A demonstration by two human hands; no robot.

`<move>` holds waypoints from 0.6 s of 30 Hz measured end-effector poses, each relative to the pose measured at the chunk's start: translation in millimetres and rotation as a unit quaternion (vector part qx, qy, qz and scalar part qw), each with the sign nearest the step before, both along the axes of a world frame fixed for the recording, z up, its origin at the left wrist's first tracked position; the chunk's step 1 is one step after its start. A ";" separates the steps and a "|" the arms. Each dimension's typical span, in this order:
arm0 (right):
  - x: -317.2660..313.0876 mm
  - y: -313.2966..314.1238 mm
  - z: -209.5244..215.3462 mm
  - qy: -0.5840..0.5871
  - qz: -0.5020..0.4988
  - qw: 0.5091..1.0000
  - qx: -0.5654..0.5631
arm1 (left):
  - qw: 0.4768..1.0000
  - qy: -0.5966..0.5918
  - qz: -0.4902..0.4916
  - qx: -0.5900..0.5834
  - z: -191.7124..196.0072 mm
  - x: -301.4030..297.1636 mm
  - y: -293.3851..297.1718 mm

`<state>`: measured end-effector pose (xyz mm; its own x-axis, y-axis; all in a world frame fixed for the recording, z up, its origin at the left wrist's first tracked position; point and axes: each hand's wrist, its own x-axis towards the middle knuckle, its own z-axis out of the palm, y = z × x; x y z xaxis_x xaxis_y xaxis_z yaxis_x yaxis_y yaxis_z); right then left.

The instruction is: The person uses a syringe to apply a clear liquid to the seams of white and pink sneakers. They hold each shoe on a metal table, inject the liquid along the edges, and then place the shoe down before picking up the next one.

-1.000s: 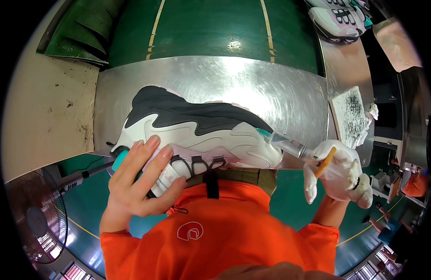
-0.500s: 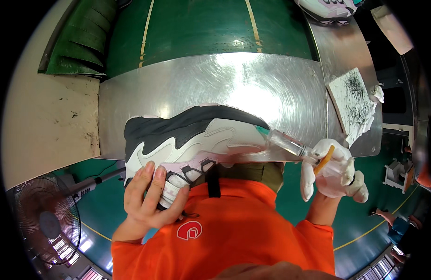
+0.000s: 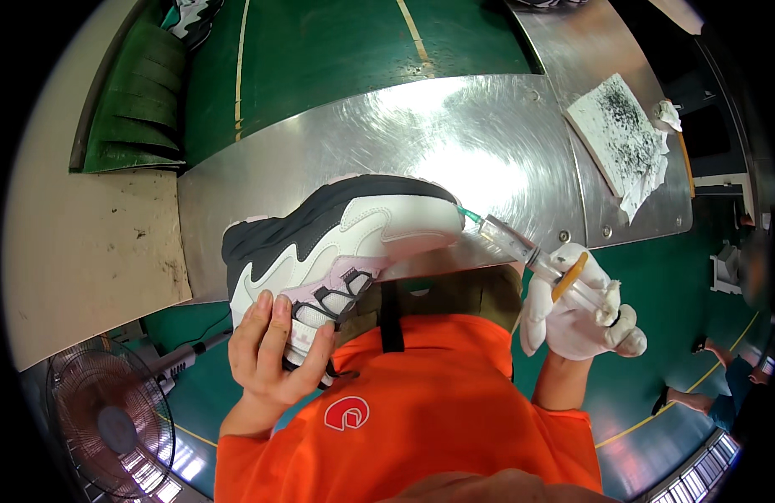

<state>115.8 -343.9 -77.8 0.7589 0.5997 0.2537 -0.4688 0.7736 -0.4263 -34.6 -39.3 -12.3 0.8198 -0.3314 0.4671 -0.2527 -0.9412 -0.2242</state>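
Observation:
A white, grey and black sneaker [image 3: 408, 220] with pale pink parts and black laces lies tilted on its side, its sole edge away from me and its toe to the right. My left hand [image 3: 274, 356], bare, grips it by the opening and tongue at the near left. My right hand [image 3: 572, 314], in a white glove, is closed around a clear syringe [image 3: 507, 241] with a green tip and an orange-yellow flange. That tip is at the toe, by the seam between the black sole band and the white upper; whether it touches cannot be made out.
Beneath the shoe is a metal table [image 3: 320, 142], with a green belt [image 3: 329, 50] beyond it. A black-smudged white pad [image 3: 620, 134] lies at the right beside crumpled white tissue [image 3: 668, 115]. Another shoe [image 3: 190, 21] shows far left. A fan [image 3: 115, 427] stands lower left.
The view has shifted somewhat. The syringe tip now sits at the toe's end, by the sole seam, rather than over the toe's side. Another shoe has come into view at the far left.

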 end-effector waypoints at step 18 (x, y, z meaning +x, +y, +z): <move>-11.9 9.8 31.8 -0.097 0.019 0.987 -0.126 | 0.999 0.025 0.007 -0.034 18.5 16.4 7.8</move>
<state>103.9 -334.1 -46.0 0.6865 0.6893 0.2313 -0.3855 0.6149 -0.6880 -18.3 -31.5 6.2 0.8474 -0.2887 0.4456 -0.2487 -0.9573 -0.1473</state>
